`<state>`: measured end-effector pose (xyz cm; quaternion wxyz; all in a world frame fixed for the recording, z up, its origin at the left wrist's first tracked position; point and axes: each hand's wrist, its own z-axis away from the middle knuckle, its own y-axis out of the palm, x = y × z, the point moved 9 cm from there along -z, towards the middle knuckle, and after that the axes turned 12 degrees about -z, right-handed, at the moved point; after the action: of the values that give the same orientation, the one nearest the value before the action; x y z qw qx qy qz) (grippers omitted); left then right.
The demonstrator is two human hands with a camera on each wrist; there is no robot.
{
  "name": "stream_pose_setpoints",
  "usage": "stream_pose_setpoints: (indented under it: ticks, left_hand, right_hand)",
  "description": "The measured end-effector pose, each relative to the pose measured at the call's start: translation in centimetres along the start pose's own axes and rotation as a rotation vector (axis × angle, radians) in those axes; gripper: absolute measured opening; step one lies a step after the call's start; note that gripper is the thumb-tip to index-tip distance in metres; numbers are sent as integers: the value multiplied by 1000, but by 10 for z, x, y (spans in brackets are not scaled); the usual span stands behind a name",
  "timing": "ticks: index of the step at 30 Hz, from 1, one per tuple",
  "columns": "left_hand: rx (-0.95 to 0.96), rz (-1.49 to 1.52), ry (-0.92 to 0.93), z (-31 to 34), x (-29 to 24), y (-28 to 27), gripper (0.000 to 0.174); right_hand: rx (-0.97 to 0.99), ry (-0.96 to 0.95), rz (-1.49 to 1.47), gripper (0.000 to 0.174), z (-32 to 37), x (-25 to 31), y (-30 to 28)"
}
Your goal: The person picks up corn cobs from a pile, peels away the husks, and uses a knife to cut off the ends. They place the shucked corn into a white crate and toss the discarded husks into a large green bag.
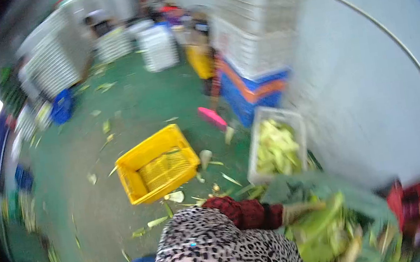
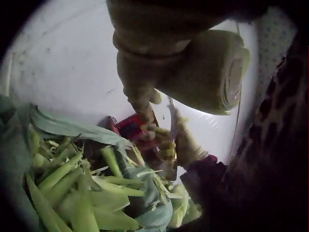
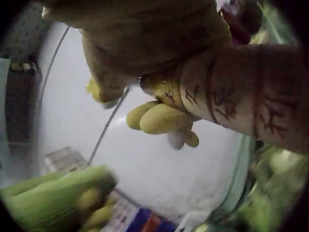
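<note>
In the head view, a mesh crate [image 1: 151, 149] lies near the middle of the floor [image 1: 86, 158], with leaf scraps [image 1: 175, 197] strewn around it. To its right, a bin [image 1: 256, 149] with leaves in it sits beside the wall [image 1: 368, 83]. Behind that bin, a crate stack [image 1: 272, 22] rests on a base [image 1: 253, 93]; before it, at the floor's near right corner, lies a leaf-filled sack [image 1: 278, 188]. A basket [image 1: 62, 108] stands towards the far left.

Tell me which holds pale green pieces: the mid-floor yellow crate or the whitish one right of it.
The whitish crate by the wall: pale green pieces lie inside, while the yellow crate shows its slotted bottom.
</note>
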<state>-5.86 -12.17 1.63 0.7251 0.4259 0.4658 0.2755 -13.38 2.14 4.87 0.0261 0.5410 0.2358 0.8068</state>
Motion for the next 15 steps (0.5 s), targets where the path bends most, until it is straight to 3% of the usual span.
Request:
stream_pose_setpoints:
  ticks: [3, 6, 7, 8, 9, 11, 15]
  left_hand:
    - [70, -412, 24, -30, -9, 7, 48]
    - [111, -847, 49, -58, 5, 22, 54]
    - [133, -877, 104, -73, 5, 21, 54]
    - [189, -965, 298, -85, 4, 25, 56]
    - [117, -960, 147, -99, 25, 7, 56]
    - [41, -976, 37, -98, 36, 15, 64]
    - [-21, -1084, 107, -78, 55, 15, 53]
  right_hand:
    - [-27, 65, -63, 37, 25, -16, 15]
    - [-229, -15, 23, 34, 33, -8, -3]
    - [-268, 69, 140, 34, 32, -3, -18]
    - [-279, -42, 77, 35, 35, -2, -26]
    - [-317, -78, 165, 31, 35, -1, -38]
    - [-265, -89, 160, 31, 41, -6, -47]
    - [-286, -120, 153, 32, 78, -8, -47]
